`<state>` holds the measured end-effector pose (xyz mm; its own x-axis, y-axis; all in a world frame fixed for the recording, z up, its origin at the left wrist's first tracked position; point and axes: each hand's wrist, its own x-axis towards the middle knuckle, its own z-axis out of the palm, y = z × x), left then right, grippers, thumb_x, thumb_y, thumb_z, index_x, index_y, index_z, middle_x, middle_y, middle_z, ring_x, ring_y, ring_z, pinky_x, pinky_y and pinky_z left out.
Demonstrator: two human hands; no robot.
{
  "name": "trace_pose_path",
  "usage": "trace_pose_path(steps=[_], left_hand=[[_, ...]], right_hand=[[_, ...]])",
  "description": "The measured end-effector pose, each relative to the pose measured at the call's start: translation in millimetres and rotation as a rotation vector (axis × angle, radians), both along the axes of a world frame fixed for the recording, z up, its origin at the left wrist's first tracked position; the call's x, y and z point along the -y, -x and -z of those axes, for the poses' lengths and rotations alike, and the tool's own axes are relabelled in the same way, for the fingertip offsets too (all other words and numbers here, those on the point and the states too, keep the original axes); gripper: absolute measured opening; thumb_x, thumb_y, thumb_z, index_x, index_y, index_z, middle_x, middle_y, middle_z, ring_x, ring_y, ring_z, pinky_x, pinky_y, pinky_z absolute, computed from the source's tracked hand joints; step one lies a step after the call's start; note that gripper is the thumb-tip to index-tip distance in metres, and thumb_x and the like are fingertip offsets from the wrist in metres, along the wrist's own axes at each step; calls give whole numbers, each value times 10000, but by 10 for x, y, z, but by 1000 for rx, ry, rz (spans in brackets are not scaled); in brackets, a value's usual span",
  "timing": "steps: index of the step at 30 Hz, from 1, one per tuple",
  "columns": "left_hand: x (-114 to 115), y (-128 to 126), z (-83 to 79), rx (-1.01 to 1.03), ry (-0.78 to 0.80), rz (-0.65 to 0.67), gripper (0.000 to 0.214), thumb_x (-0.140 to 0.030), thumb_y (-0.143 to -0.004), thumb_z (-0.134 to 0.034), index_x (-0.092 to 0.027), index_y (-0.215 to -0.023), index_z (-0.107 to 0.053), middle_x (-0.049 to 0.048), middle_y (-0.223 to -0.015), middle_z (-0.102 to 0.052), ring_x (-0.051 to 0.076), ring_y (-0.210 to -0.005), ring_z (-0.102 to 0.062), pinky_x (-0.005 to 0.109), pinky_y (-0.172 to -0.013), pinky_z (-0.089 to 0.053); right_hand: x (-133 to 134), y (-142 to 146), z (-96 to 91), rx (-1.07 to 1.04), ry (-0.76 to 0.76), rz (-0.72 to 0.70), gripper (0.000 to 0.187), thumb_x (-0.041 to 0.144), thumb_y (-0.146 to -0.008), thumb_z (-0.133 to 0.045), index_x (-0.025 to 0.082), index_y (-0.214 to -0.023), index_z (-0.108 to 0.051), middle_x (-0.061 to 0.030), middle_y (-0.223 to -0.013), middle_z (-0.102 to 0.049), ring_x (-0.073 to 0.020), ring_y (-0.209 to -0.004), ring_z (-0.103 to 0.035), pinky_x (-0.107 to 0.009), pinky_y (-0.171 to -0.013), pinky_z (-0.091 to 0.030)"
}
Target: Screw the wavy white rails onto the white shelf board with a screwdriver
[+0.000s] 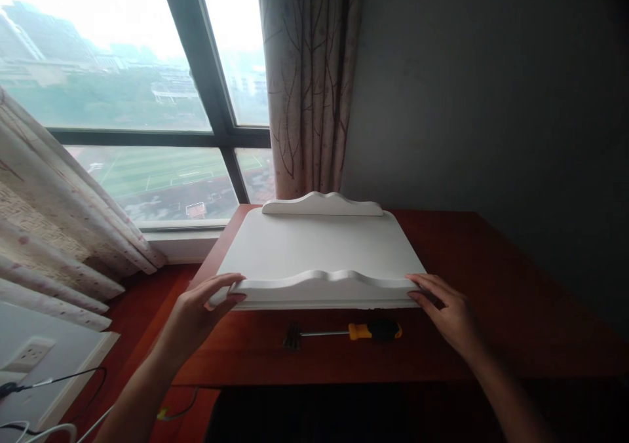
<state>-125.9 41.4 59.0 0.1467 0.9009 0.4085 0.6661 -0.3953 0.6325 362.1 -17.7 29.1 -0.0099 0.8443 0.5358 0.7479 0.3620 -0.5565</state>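
White scalloped strip (pixel 324 290) lies between your left hand (pixel 194 308) and right hand (pixel 451 310), each pinching one end, along the near edge of the pale board (pixel 314 243).

A reddish table (pixel 501 299) bears a white panel (pixel 317 243), screwdriver (pixel 375 329), dark bits (pixel 293 338).

We seem to be in a room of a home, high above the ground, as the big window (pixel 142 96) on the left looks down on a green sports field (pixel 179 169). A curtain printed with bare branches (pixel 314 82) hangs at its far side and a spotted curtain (pixel 54 210) nearer on the left, soft furnishings of a lived-in place. Beside the plain wall (pixel 466 89) stands a reddish wooden desk (pixel 491 286), with a household socket (pixel 30 356) low at near left.
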Motion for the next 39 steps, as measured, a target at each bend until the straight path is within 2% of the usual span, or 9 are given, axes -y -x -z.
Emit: trace_pose_path(steps=[10,20,25,31,36,39], left_hand=[[-38,22,151,93,-18,42,351,-487,-808,-755,-234,-1051,-763,97,-1140,-752,297,-1064,-710,254,-602,-578],[5,22,220,102,-71,38,306,-424,-846,-739,-245,-1094,-747,90,-1160,-736,274,-1048,-712,230,-572,-577],[17,55,244,95,-51,28,321,-421,-844,-740,-240,-1109,-746,103,-1190,-722,289,-1111,-688,254,-648,-597],[33,3,192,134,7,-7,330,-468,-823,-746,-235,-1056,-763,108,-1148,-738,298,-1094,-691,293,-717,-607],[60,-66,190,147,-7,-55,381,-536,-814,-735,-223,-1029,-762,101,-1088,-749,286,-1067,-684,371,-948,-564],[65,-78,201,156,-6,-56,385,-536,-811,-739,-228,-1040,-757,88,-1079,-748,278,-1059,-681,382,-999,-536]], right_hand=[[-2,-7,49,3,-24,-8,261,339,-950,-642,292,-1194,-723,-51,-1138,-726,-241,-1068,-679,-383,-923,-575],[18,33,67,-7,-36,34,269,375,-956,-628,280,-1188,-726,-67,-1147,-724,-250,-1067,-689,-402,-926,-584],[33,25,85,-14,-46,26,270,360,-951,-633,291,-1196,-724,-60,-1151,-720,-251,-1057,-690,-399,-914,-591],[60,41,10,-34,17,25,272,353,-933,-657,324,-1196,-723,-41,-1177,-716,-256,-1104,-673,-392,-918,-596],[52,33,-15,-68,53,32,256,387,-927,-661,317,-1161,-737,-41,-1174,-722,-260,-1105,-676,-396,-920,-597],[44,18,15,-75,70,46,258,406,-922,-662,314,-1150,-742,-43,-1172,-721,-263,-1106,-675,-397,-918,-596]])
